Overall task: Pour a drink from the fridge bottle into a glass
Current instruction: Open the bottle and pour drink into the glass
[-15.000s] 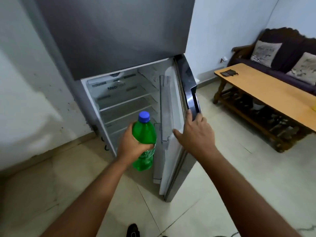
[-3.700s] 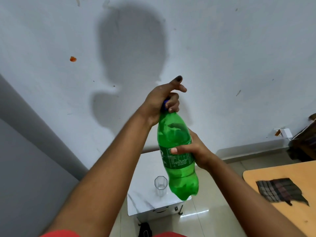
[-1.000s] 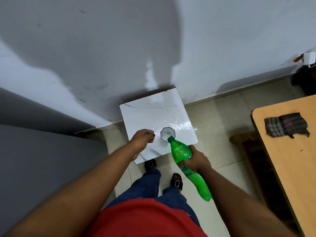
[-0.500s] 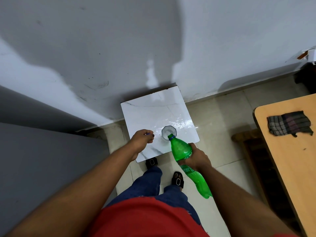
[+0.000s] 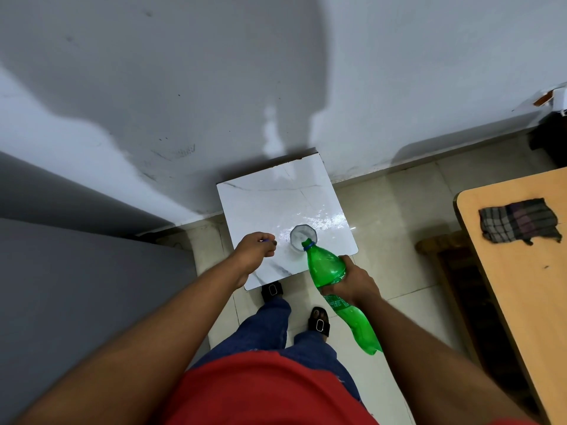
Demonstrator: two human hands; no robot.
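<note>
Two hands work over the white marble-look table. The right hand wraps the green bottle at mid-body, tilting its open mouth onto the rim of the glass near the table's front right corner. Its label print is too small to read. Just left of the glass, the left hand is curled closed, with a bit of blue showing between its fingers.

— How many bottles and glasses?
— One bottle, one glass.
— Desks?
— Two: a white desk and a wooden desk.
— Cloths?
— One cloth.
</note>
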